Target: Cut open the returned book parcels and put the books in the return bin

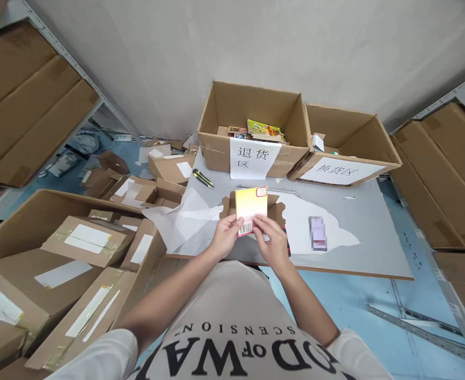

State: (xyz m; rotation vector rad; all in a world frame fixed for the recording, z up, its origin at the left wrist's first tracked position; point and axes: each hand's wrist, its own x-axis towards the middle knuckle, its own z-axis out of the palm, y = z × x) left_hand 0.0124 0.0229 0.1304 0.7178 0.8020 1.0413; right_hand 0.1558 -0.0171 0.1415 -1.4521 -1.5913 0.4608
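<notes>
Yellow-to-pink and flat, a rectangular barcoded packet is held at mid-frame before an open brown cardboard box, its lower edges pinched by the curled left hand and right hand, apparently so the printed face is left uncovered.

Held packet looks smooth; boxes, matt cardboard; shirt, cloth

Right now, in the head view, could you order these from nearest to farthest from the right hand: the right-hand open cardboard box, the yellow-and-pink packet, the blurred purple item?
From the right hand:
1. Yellow-and-pink packet: in its grip.
2. Blurred purple item: to its right, on the table.
3. Right-hand open cardboard box: farther back and right.
</notes>
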